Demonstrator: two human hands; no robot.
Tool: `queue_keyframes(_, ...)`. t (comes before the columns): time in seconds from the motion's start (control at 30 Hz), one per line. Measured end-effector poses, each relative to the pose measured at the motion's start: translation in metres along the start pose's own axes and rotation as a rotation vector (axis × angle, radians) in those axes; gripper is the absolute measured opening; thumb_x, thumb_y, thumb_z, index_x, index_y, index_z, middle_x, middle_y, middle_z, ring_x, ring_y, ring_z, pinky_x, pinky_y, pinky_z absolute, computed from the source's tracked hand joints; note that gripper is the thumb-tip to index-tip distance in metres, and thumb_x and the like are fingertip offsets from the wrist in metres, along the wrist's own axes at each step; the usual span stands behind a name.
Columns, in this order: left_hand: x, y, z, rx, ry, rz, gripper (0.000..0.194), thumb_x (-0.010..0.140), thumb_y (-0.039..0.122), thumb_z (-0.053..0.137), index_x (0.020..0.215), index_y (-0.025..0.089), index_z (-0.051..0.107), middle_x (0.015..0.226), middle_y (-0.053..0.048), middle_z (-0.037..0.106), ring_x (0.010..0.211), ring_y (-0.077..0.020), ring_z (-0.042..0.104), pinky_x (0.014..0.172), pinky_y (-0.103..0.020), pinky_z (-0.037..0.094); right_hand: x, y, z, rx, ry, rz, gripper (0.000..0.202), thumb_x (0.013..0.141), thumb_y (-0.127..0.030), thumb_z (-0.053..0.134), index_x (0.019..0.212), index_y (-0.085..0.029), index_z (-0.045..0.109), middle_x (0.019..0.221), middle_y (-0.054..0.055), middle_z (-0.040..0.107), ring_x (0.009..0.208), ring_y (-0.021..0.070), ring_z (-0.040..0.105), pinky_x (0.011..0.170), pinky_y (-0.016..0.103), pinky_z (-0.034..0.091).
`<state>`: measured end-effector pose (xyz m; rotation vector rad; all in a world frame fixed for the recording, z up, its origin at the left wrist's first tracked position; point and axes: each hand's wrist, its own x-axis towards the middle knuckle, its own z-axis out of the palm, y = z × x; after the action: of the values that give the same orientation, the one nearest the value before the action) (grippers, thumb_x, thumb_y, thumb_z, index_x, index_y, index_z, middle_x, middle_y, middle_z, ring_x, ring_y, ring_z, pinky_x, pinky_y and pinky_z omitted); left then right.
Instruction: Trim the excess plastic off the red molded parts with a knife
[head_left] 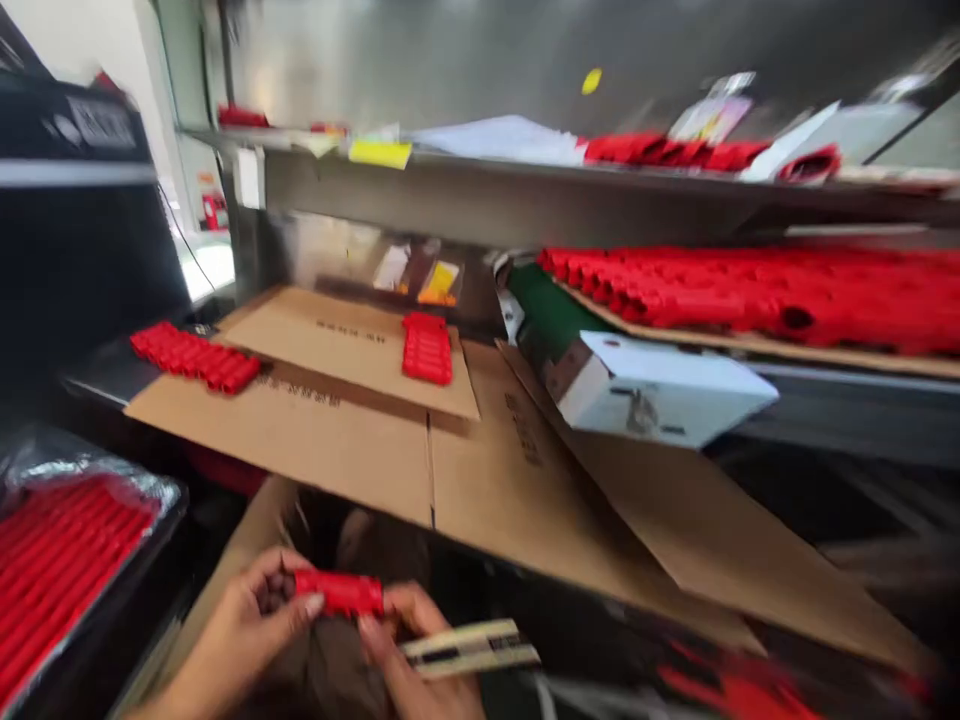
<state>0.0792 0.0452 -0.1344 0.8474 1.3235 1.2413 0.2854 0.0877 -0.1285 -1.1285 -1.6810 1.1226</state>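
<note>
A short red tubular part is held level above the person's lap, between both hands. My left hand pinches its left end with thumb and fingers. At its right end, my right hand grips it with thumb and index finger. A pale beige strip with dark markings sticks out to the right from my right hand, held in the same hand. On the cardboard ahead lie a small group of red parts and, farther left, a row of similar red parts.
Cardboard sheets cover the bench. A plastic-lined bin of red parts stands at the lower left. At the right, many red tubes lie on a board beside a white metal box. A shelf runs above.
</note>
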Motion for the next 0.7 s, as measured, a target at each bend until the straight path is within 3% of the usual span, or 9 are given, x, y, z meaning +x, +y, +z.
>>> queue_keyframes(0.07,-0.009,0.008,-0.002,0.028,0.095,0.011,0.05,0.072,0.061,0.093,0.093,0.02,0.075,0.081,-0.005,0.074,0.074,-0.0181,0.064,0.069,-0.027,0.05,-0.005,-0.001,0.008,0.155,-0.091,0.158,0.047,0.097,-0.068,0.069,0.088,-0.022,0.067,0.066,-0.003,0.064,0.052,0.0121,0.058,0.048,0.021,0.05)
queue_keyframes(0.13,-0.011,0.011,-0.003,0.041,0.196,0.01,0.048,0.07,0.06,0.094,0.088,0.02,0.073,0.072,-0.001,0.07,0.063,-0.0144,0.057,0.058,-0.023,0.045,-0.009,-0.001,0.016,0.278,-0.108,0.313,0.05,0.093,-0.071,0.072,0.091,-0.022,0.063,0.064,-0.005,0.062,0.044,0.0083,0.051,0.042,0.018,0.042)
queue_keyframes(0.2,-0.012,0.009,-0.003,0.046,0.22,-0.025,0.046,0.077,0.062,0.088,0.081,0.02,0.07,0.061,0.003,0.06,0.053,-0.0108,0.046,0.05,-0.02,0.036,-0.013,0.001,0.022,0.321,-0.089,0.363,0.051,0.094,-0.073,0.069,0.091,-0.022,0.062,0.065,-0.006,0.061,0.042,0.0072,0.048,0.041,0.018,0.04)
queue_keyframes(0.3,-0.016,0.002,-0.004,0.07,0.193,-0.016,0.039,0.089,0.058,0.079,0.081,0.021,0.071,0.059,0.003,0.054,0.052,-0.0107,0.045,0.048,-0.019,0.036,-0.019,0.002,0.024,0.196,-0.026,0.27,0.045,0.103,-0.064,0.061,0.085,-0.022,0.061,0.063,-0.005,0.059,0.046,0.0088,0.05,0.044,0.019,0.04)
queue_keyframes(0.4,-0.019,-0.003,-0.005,0.093,0.185,0.127,0.025,0.087,0.044,0.086,0.1,0.024,0.078,0.088,-0.004,0.072,0.072,-0.0167,0.065,0.064,-0.023,0.055,-0.02,0.003,0.022,0.019,0.029,0.16,0.036,0.107,-0.049,0.057,0.084,-0.022,0.062,0.062,-0.005,0.058,0.049,0.0103,0.051,0.049,0.021,0.039)
queue_keyframes(0.47,-0.017,-0.003,-0.005,0.04,0.185,0.14,0.032,0.08,0.035,0.092,0.108,0.026,0.078,0.104,-0.005,0.075,0.087,-0.0202,0.071,0.077,-0.027,0.06,-0.019,0.003,0.021,-0.013,0.021,0.11,0.027,0.107,-0.042,0.059,0.09,-0.022,0.066,0.066,-0.003,0.063,0.053,0.0117,0.055,0.051,0.023,0.042)
queue_keyframes(0.57,-0.007,0.0,0.0,-0.128,0.238,-0.003,0.034,0.071,0.033,0.099,0.096,0.025,0.077,0.088,0.0,0.073,0.076,-0.0145,0.067,0.07,-0.02,0.057,-0.019,0.001,0.023,-0.054,-0.021,-0.049,0.019,0.106,-0.035,0.061,0.095,-0.022,0.069,0.076,0.0,0.071,0.065,0.0149,0.064,0.062,0.025,0.05)
queue_keyframes(0.7,0.005,0.001,0.012,-0.346,0.306,-0.127,0.037,0.07,0.045,0.099,0.08,0.019,0.075,0.08,0.001,0.068,0.072,-0.0102,0.059,0.067,-0.015,0.054,-0.022,0.002,0.034,-0.176,-0.028,-0.285,0.018,0.108,-0.026,0.059,0.099,-0.02,0.073,0.077,0.004,0.071,0.067,0.0169,0.065,0.064,0.027,0.054)
